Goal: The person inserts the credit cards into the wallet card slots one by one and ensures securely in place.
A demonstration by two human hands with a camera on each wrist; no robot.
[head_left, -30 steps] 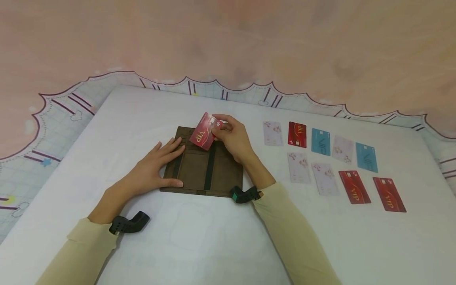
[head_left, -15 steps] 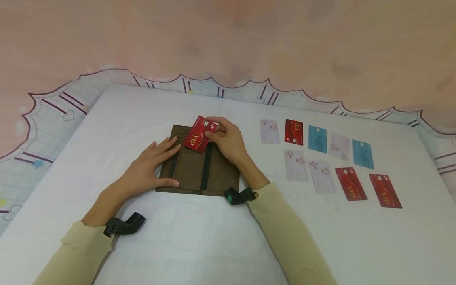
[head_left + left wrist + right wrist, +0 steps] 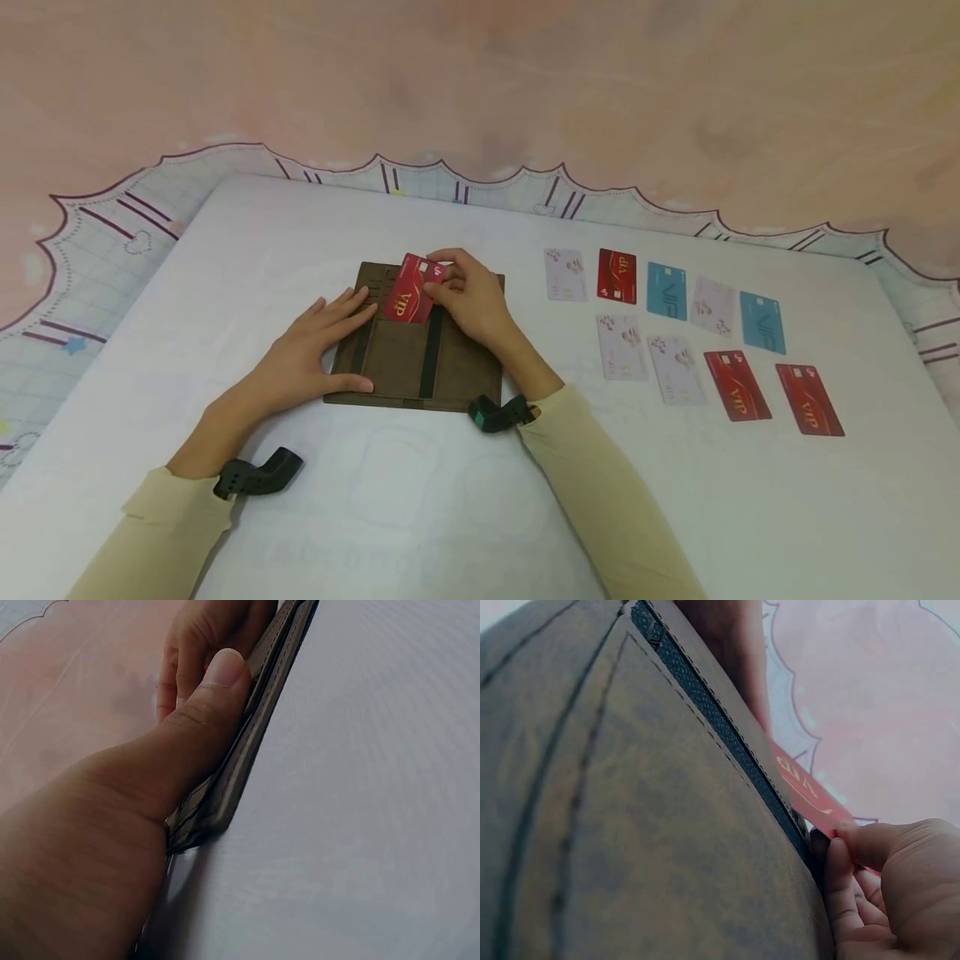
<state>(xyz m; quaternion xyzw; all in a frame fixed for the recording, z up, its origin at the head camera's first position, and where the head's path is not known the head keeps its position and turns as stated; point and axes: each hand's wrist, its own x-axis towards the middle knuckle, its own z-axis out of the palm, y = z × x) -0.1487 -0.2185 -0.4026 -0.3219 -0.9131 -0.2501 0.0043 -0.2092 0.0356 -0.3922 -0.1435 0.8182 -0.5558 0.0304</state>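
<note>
A brown wallet (image 3: 401, 358) lies unfolded on the white table, with dark bands running down it and card slots at its upper left. My left hand (image 3: 303, 358) rests on the wallet's left side, fingers spread and straight, thumb along the lower edge; the left wrist view shows that thumb (image 3: 214, 697) on the wallet's edge. Between thumb and fingers my right hand (image 3: 476, 300) pinches a red VIP card (image 3: 408, 292) by its right end. The card lies tilted over the wallet's upper slots; whether its edge is inside a slot I cannot tell.
To the right, cards lie in two loose rows: red VIP cards (image 3: 737, 385), blue VIP cards (image 3: 667, 292) and pale cards (image 3: 620, 347). A patterned cloth border (image 3: 502, 190) runs along the far edge of the white table (image 3: 420, 492).
My right hand has brought the red card down and left, closer to the wallet's slots, and turned it more upright. The left hand stays on the wallet. The whole view has shifted slightly.
</note>
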